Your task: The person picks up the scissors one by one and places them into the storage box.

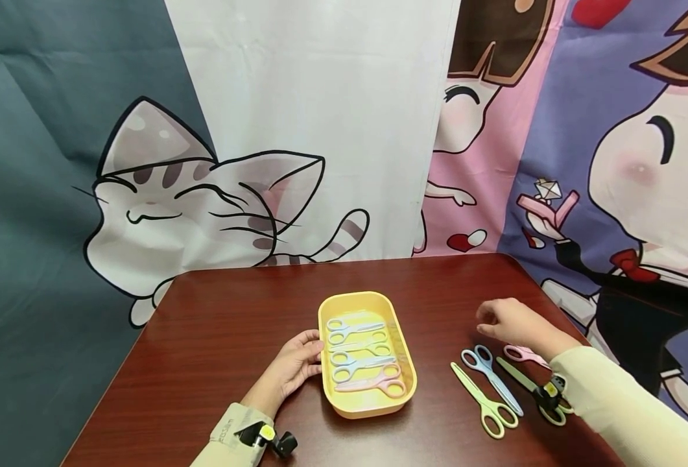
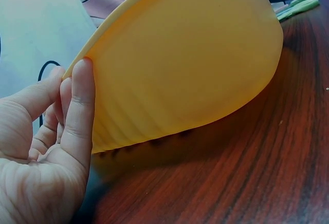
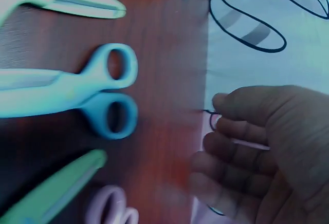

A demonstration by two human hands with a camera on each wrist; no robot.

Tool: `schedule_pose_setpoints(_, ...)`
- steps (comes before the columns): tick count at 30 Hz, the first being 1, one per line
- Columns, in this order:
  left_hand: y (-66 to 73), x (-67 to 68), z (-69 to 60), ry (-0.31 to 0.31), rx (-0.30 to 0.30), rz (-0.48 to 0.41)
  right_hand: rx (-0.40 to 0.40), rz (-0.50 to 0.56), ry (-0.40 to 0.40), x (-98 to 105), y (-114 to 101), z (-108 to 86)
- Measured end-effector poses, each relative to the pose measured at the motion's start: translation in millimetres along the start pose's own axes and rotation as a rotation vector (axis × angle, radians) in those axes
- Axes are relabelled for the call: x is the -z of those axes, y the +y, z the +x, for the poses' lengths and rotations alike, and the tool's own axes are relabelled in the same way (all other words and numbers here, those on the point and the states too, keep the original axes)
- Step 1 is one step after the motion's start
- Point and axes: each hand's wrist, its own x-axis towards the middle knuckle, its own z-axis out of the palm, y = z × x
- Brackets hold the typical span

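Note:
My left hand (image 1: 291, 366) holds the left edge of a yellow tray (image 1: 406, 363), its fingers against the rim and outer wall. Inside lie several scissors: a blue pair (image 1: 348, 329), a green pair (image 1: 375, 344), another blue pair (image 1: 349, 368) and a pink pair (image 1: 390, 383). Off to the right, my right hand (image 1: 513, 321) hovers with loosely curled fingers and nothing in them. Nearest below it are blue scissors (image 1: 495, 373) and pink scissors (image 1: 524, 353), the latter partly hidden by the arm. Light green scissors (image 1: 484, 402) and darker green scissors (image 1: 521, 376) lie close by.
A dark red-brown wooden table (image 1: 233, 305) bears everything. Behind its far edge hangs a printed cloth (image 1: 332, 97) with cartoon figures. Each forearm has a small black camera mount (image 1: 270, 438) strapped at the wrist.

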Motion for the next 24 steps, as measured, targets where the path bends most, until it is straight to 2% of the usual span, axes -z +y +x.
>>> schedule_pose_setpoints(3,0.5,0.2,0.3,0.000,0.005,0.004,-0.076,0.004,-0.047,-6.7,-0.5,-13.7)
schedule_pose_setpoints(7,0.9,0.2,-0.1,-0.008,0.012,0.007,-0.134,0.005,-0.087,-21.1,-4.8,-29.7)
schedule_pose_setpoints(11,1.6,0.2,-0.2,-0.007,0.000,0.002,-0.152,-0.002,-0.090,-31.9,-9.4,-38.6)
schedule_pose_setpoints(15,1.7,0.7,0.3,-0.009,-0.007,-0.008,-0.166,-0.016,-0.068,-32.0,-10.7,-44.9)
schedule_pose_setpoints(24,1.3,0.3,-0.2,-0.007,0.001,-0.007,-0.191,-0.091,-0.048,-33.9,8.2,-66.4)
